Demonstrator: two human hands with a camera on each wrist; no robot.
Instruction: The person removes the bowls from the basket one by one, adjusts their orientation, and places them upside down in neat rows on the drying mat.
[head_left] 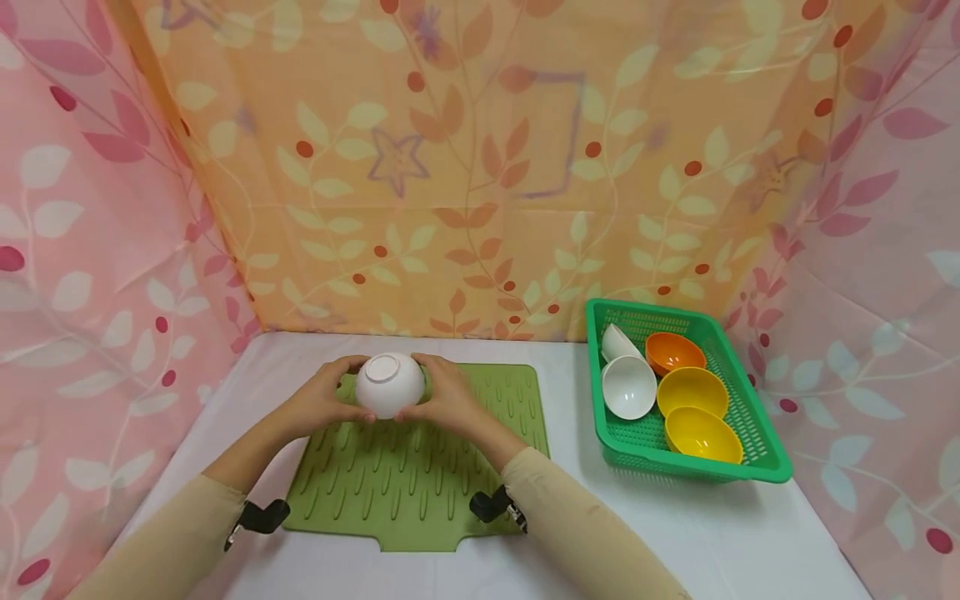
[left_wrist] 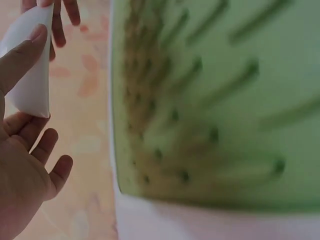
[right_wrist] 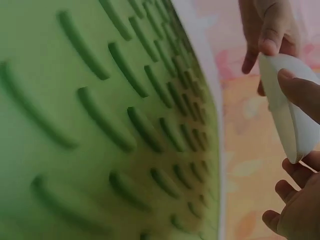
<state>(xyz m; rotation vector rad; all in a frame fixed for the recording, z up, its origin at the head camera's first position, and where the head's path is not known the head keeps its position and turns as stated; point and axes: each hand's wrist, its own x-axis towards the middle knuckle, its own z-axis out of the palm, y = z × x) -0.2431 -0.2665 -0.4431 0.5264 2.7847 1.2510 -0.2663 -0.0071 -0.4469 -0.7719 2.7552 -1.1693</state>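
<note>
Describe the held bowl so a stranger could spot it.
Find the green mat on the white table. Above it, between the person's left grip and right grip, is an upside-down white bowl. Unlike the two white bowls in the green basket, its base ring shows.

White bowl [left_wrist: 36,92] in fingers [left_wrist: 31,129] near green mat [left_wrist: 230,135]

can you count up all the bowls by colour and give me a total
White: 3 (one white bowl held between the left hand and right hand, two white bowls in the green basket)
Orange: 1 (orange bowl, in the basket)
Yellow: 2 (yellow bowls, in the basket)
Total: 6
</note>
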